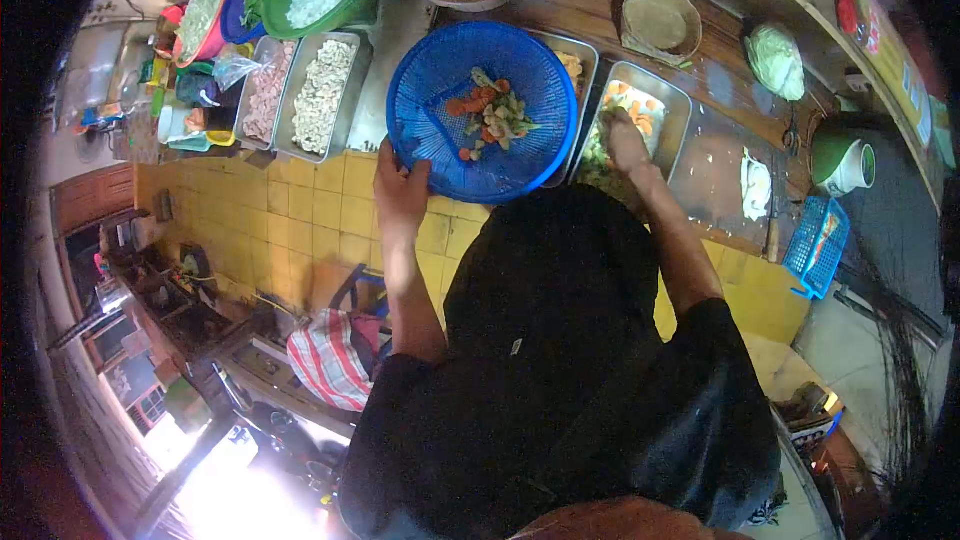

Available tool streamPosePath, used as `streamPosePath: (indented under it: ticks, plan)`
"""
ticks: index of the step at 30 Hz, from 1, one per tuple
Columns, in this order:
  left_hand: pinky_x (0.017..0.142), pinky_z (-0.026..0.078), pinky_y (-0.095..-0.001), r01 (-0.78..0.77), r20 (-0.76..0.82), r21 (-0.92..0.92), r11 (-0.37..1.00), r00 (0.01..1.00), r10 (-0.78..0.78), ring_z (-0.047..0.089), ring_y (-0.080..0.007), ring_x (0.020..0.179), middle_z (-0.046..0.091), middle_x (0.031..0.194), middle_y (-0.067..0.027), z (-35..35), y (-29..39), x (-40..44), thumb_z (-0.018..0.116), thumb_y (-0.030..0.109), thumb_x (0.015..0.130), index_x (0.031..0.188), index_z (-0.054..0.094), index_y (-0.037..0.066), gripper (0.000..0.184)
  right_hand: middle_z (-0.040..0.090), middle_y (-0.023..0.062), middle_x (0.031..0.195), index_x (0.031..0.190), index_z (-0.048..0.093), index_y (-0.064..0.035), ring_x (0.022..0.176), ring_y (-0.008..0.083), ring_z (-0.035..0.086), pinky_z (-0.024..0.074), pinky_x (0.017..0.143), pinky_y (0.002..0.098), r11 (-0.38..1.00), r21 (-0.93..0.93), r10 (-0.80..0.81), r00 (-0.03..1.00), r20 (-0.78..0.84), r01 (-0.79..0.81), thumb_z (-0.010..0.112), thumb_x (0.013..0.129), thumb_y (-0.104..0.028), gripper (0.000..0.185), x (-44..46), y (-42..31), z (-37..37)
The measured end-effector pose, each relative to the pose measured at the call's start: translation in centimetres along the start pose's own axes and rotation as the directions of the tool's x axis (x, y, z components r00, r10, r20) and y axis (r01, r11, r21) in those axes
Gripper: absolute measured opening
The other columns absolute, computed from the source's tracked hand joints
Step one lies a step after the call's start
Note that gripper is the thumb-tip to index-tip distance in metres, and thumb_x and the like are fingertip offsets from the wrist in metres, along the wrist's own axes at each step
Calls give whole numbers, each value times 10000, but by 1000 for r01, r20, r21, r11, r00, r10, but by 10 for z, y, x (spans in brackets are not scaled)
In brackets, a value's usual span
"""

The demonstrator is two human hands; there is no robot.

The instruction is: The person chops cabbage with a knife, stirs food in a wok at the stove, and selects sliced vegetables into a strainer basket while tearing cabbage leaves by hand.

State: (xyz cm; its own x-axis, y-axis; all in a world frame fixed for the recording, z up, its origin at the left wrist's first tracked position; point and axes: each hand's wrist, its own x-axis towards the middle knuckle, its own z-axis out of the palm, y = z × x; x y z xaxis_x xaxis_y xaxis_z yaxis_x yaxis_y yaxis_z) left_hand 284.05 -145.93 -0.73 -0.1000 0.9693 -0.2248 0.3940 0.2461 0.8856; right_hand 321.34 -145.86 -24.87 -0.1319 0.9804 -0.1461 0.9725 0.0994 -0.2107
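My left hand (400,202) is pinching the near-left rim of the blue basket (422,90), which is sitting on the bench (580,2) left of the metal tray (680,130). Basket is looking light, fairly stiff, maybe flexing a bit; rim is giving the best hold. Cut vegetables (497,122) inside are probably feeling damp, slippery, easily bruised, so loose scooping is suiting them. My right hand (626,143) is reaching into the tray's vegetables; fingers are blurring, can't tell if they're closing.

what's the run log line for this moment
left hand: at blue basket rim | right hand: in vegetable tray | basket: cut vegetables inside
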Motion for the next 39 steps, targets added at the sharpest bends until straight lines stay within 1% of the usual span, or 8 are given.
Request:
streamPosePath:
  ticks: [9, 16, 18, 20, 22, 30, 34, 39]
  plan:
    - [826, 501, -332, -79, 7, -87, 993, 997, 79, 588, -225, 1033, 567, 1168, -165, 1, -30, 3, 567, -8, 827, 1352, 354, -36, 567, 612, 148, 1113, 1074, 618, -32, 1083, 225, 568, 486, 887, 313, 606, 781, 217, 976, 20, -151, 589, 793, -12, 283, -28, -6, -39]
    - [839, 497, -353, -87, -18, 109, 990, 996, 90, 603, -254, 1023, 598, 1118, -182, 4, -24, 6, 579, 36, 808, 1319, 408, -24, 543, 662, 104, 1065, 1014, 606, -53, 987, 216, 606, 444, 911, 300, 617, 786, 180, 979, -94, -38, 556, 804, 118, 275, -50, 13, -39]
    - [842, 495, -360, -76, -6, 62, 995, 997, 76, 606, -259, 1023, 601, 1128, -183, 6, -20, 5, 581, 41, 804, 1311, 415, -22, 537, 662, 96, 1042, 1002, 610, -62, 923, 192, 618, 475, 853, 310, 314, 944, 305, 952, 3, -103, 546, 827, 101, 247, -51, 10, -37]
    - [845, 493, -367, -65, 7, 13, 998, 998, 65, 608, -263, 1024, 604, 1138, -185, 7, -15, 5, 583, 46, 800, 1302, 422, -20, 531, 656, 54, 938, 992, 610, -56, 768, 140, 602, 498, 703, 290, 573, 808, 224, 923, -314, 136, 543, 854, 71, 199, -52, 8, -46]
    - [837, 494, -370, -64, 26, 67, 996, 998, 62, 619, -271, 1012, 618, 1109, -194, 7, -15, 6, 578, 52, 805, 1300, 421, -21, 525, 638, 23, 857, 988, 611, -47, 693, 110, 582, 499, 642, 262, 271, 937, 356, 928, 113, -218, 556, 873, 40, 154, -57, -8, -80]
    - [850, 479, -429, -40, 81, 99, 994, 996, 32, 617, -369, 990, 620, 1062, -243, 20, 1, -2, 599, 124, 804, 1303, 409, -33, 556, 661, 38, 928, 1139, 601, -39, 890, 141, 609, 488, 836, 275, 71, 982, 159, 974, 163, -176, 479, 916, -2, 256, -59, -93, -243]
    - [838, 486, -427, -200, 67, 221, 955, 980, 190, 624, -351, 974, 620, 1073, -232, 20, -19, 7, 594, 119, 794, 1316, 397, -40, 580, 646, 129, 1081, 1202, 570, -58, 1016, 226, 609, 481, 897, 355, 566, 823, 73, 991, -108, 47, 474, 835, 66, 398, -18, -30, -192]
    - [834, 490, -414, -11, 17, 137, 990, 1000, 8, 626, -316, 979, 618, 1091, -226, 10, -6, -1, 584, 94, 792, 1298, 414, -46, 551, 659, 232, 983, 1038, 615, 15, 959, 344, 635, 503, 852, 425, 954, 66, 288, 954, 83, -294, 546, 828, -75, 238, 12, 16, -100]
